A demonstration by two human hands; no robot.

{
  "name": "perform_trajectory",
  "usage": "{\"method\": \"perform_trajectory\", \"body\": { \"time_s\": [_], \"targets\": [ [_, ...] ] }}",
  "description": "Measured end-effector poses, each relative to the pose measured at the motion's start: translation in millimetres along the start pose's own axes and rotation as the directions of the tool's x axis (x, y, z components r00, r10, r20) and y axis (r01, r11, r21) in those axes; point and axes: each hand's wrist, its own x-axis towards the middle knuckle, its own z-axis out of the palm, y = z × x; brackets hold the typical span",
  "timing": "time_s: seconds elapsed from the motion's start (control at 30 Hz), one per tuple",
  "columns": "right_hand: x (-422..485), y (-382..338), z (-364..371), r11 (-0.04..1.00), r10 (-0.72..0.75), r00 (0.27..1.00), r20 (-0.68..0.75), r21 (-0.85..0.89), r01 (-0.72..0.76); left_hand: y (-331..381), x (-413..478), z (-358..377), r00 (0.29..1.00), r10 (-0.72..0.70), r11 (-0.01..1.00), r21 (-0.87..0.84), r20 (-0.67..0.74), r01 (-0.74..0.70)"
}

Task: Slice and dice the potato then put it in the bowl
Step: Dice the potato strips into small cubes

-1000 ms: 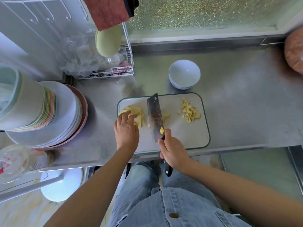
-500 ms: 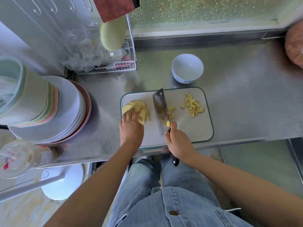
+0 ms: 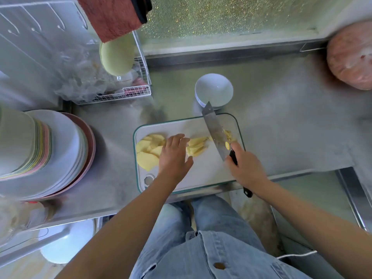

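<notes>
On potato strips (image 3: 196,147), L hand (image 3: 174,158) flat

— Potato slices (image 3: 148,152)?
— Pale yellow, overlapping, fanned flat at left end of chopping board (image 3: 203,174). Strips (image 3: 196,147) mid-board, dice (image 3: 228,134) at right.
— Bowl (image 3: 213,90)?
— White, upright, on worktop (image 3: 281,127) just beyond board.

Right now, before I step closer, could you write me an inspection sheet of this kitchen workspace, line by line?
Surface: steel counter; cutting board near its front edge.
Job's things: potato slices on the board's left; strips mid-board; diced pieces right of the cleaver; bowl beyond the board, looks empty.
Clutter: stacked plates at left; wire rack with plastic bags.
Hands: left hand flat, touching the strips; right hand grips the cleaver's handle.
Cables: thin white cord low right, purpose unclear.
Surroundings: frosted window behind; red cloth hanging above.
</notes>
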Motion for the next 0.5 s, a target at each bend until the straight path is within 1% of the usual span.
{"method": "perform_trajectory", "body": {
  "time_s": [0.07,0.17,0.3,0.5],
  "targets": [
    [-3,9,-4,0.999,0.001,1.000,0.023,-0.045,0.000,12,12,5,0.993,0.069,0.996,0.052,0.094,-0.074],
    [-6,15,-5,0.997,0.008,0.998,0.059,-0.083,-0.003,28,28,14,0.982,0.106,0.984,0.126,0.154,-0.126],
    [-4,14,-5,0.994,-0.020,0.995,0.093,-0.101,0.029,36,42,20,0.991,0.068,0.969,0.230,0.117,-0.094],
    [5,8,-2,0.989,-0.067,0.989,0.130,-0.123,0.083,26,36,20,0.991,0.065,0.971,0.220,0.115,-0.089]
  ]
}}
